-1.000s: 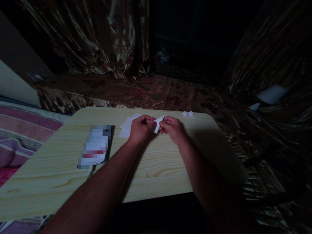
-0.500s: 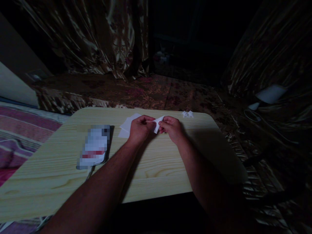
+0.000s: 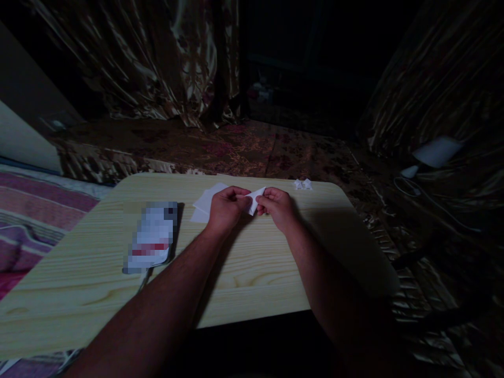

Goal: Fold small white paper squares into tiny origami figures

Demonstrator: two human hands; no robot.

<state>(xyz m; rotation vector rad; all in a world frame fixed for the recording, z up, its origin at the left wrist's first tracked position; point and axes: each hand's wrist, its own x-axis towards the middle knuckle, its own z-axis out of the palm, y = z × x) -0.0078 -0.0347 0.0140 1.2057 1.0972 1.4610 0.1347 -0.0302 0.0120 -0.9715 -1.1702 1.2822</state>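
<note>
A small folded piece of white paper (image 3: 255, 202) with a pointed upper corner is held between my two hands, above the middle of the table. My left hand (image 3: 228, 208) pinches its left side, thumb on the near face. From the right, my right hand (image 3: 279, 207) grips the other side with thumb and fingers. Several flat white paper sheets (image 3: 202, 205) lie beside my left hand, partly hidden by it. Two small folded white paper shapes (image 3: 303, 184) sit close together near the table's far edge, beyond my right hand.
The light wood-grain table (image 3: 252, 278) has rounded far corners. On its left lies a phone-like object (image 3: 151, 236), blurred by pixels, with a cable at its near end. A striped bedspread (image 3: 31, 210) is at the left; a pale lamp (image 3: 437, 152) stands beyond the table at the right.
</note>
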